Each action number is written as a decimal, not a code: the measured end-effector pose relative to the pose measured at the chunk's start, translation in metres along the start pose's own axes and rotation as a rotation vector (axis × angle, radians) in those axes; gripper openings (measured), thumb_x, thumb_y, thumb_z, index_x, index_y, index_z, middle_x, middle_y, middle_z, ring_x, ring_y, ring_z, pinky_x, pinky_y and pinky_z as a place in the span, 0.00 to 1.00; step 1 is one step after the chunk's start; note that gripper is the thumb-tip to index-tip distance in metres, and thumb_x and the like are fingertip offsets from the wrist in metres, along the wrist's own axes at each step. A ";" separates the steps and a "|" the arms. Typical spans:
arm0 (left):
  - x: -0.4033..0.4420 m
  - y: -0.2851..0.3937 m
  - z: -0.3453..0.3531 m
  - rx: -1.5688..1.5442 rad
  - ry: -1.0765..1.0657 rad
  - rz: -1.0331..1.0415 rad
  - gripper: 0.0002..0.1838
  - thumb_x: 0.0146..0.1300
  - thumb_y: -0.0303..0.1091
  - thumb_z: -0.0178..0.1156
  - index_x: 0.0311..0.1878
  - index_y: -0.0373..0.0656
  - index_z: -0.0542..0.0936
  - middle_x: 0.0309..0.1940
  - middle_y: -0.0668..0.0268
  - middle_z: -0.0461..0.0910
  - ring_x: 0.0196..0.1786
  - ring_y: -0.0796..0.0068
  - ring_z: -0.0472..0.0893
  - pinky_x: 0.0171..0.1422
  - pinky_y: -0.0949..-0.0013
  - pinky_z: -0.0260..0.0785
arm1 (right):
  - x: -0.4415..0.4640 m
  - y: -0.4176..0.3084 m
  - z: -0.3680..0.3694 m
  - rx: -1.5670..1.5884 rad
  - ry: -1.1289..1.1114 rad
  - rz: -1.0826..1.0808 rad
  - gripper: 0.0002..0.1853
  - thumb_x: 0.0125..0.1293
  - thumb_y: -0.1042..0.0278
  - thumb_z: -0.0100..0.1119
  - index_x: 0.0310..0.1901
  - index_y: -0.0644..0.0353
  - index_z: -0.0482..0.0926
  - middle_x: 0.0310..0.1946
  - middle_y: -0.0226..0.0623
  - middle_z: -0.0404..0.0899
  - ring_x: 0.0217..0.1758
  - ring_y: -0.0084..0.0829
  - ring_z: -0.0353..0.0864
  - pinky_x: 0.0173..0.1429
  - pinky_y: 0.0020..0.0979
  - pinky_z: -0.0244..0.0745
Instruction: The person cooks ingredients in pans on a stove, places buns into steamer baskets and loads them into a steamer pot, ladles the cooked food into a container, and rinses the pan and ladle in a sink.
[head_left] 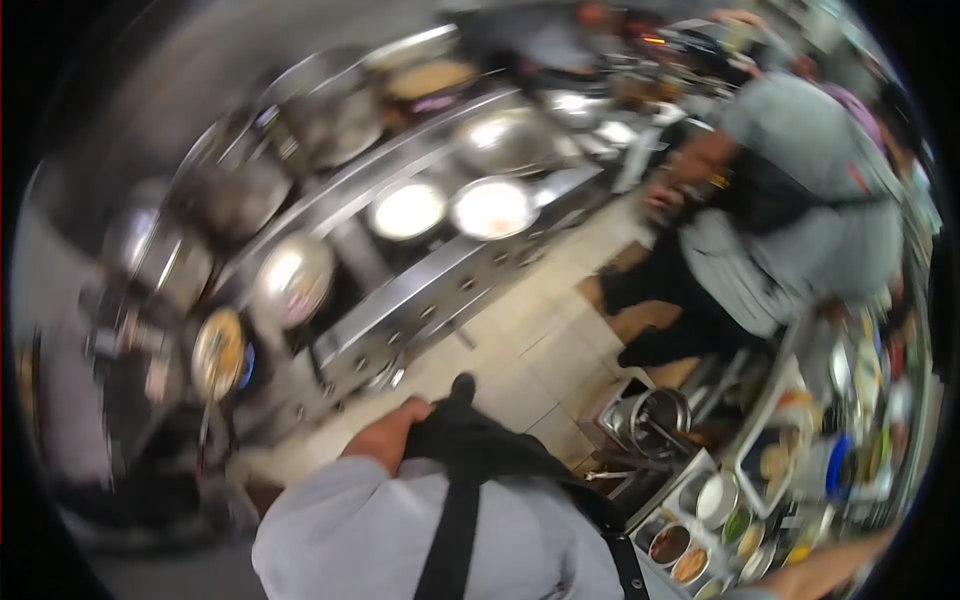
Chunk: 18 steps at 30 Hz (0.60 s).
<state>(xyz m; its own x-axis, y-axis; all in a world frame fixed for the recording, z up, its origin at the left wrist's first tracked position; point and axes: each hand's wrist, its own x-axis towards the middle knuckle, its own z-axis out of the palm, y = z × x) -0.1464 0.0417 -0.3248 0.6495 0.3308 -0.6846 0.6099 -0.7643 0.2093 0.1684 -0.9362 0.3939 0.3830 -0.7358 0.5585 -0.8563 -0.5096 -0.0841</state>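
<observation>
My left hand (416, 408) hangs low beside my black apron (470, 440), close to or touching its edge. Its fingers are hidden and blurred, so I cannot make out their shape or anything in them. On the other side, my right forearm (825, 572) reaches out over the counter at the lower right, and the hand is lost past the dark edge of the view. Near that arm are metal containers of food, among them one with a dark red sauce (670, 543) and one with something orange (690, 565).
A long stove (400, 310) runs along the left with several pans, including a pan of white contents (494, 208) and a pan of yellowish food (218, 354). A co-worker in grey (800, 180) stands at upper right. Tiled floor (530, 370) lies between; a metal pot (655, 415) sits beside the counter.
</observation>
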 end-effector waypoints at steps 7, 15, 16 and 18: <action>-0.081 0.011 -0.047 -0.086 -0.025 0.014 0.25 0.64 0.53 0.51 0.50 0.42 0.81 0.53 0.54 0.78 0.57 0.53 0.75 0.63 0.57 0.66 | -0.039 -0.035 -0.042 0.235 0.216 -0.083 0.27 0.64 0.51 0.46 0.64 0.48 0.66 0.51 0.45 0.70 0.48 0.35 0.69 0.52 0.36 0.67; -0.079 -0.028 -0.033 -0.445 0.010 -0.257 0.29 0.55 0.54 0.60 0.46 0.34 0.82 0.49 0.46 0.79 0.53 0.51 0.78 0.59 0.59 0.70 | -0.205 -0.147 -0.144 0.977 0.487 -0.513 0.27 0.62 0.60 0.55 0.63 0.51 0.66 0.42 0.38 0.72 0.38 0.27 0.70 0.43 0.30 0.71; -0.086 -0.029 -0.038 -0.471 0.007 -0.267 0.29 0.55 0.54 0.60 0.46 0.34 0.82 0.49 0.46 0.79 0.53 0.51 0.78 0.59 0.59 0.70 | -0.243 -0.171 -0.151 1.079 0.439 -0.599 0.27 0.62 0.61 0.57 0.63 0.52 0.66 0.41 0.37 0.72 0.37 0.26 0.70 0.41 0.29 0.71; -0.100 -0.029 -0.053 -0.394 0.000 -0.188 0.29 0.54 0.53 0.60 0.45 0.34 0.82 0.48 0.46 0.80 0.52 0.50 0.79 0.57 0.59 0.71 | -0.337 -0.227 -0.153 1.282 0.220 -0.784 0.28 0.61 0.63 0.59 0.63 0.52 0.66 0.39 0.35 0.72 0.34 0.24 0.70 0.39 0.27 0.72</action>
<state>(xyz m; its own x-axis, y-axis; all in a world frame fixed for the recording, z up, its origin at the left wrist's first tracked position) -0.2050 0.0604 -0.2260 0.5110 0.4442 -0.7359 0.8441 -0.4213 0.3318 0.1803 -0.5046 0.3513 0.4276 -0.0825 0.9002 0.4478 -0.8457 -0.2902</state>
